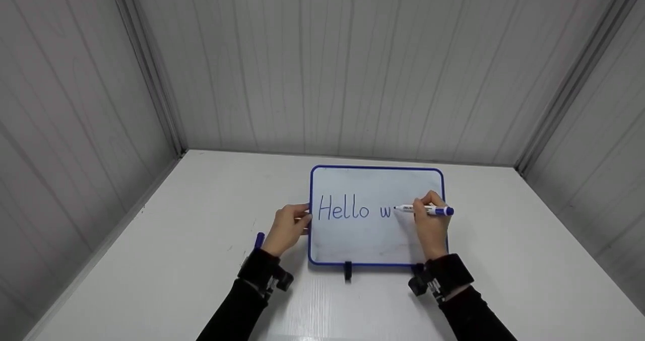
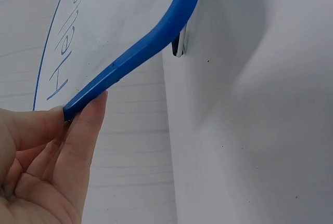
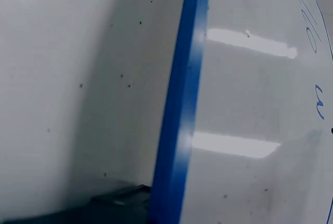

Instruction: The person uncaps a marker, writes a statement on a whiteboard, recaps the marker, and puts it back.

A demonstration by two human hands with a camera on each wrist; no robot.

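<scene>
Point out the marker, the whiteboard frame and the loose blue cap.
marker (image 1: 428, 210), head view, white barrel.
whiteboard frame (image 2: 151, 42), left wrist view, blue edge near the fingertips.
blue cap (image 1: 259, 240), head view, on the table by the left wrist.

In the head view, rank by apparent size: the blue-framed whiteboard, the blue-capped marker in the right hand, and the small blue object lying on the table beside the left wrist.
1. Blue-framed whiteboard
2. Blue-capped marker, gripped by the right hand
3. Small blue object, partly hidden by the left hand's wrist, so its full size is unsure.
</scene>
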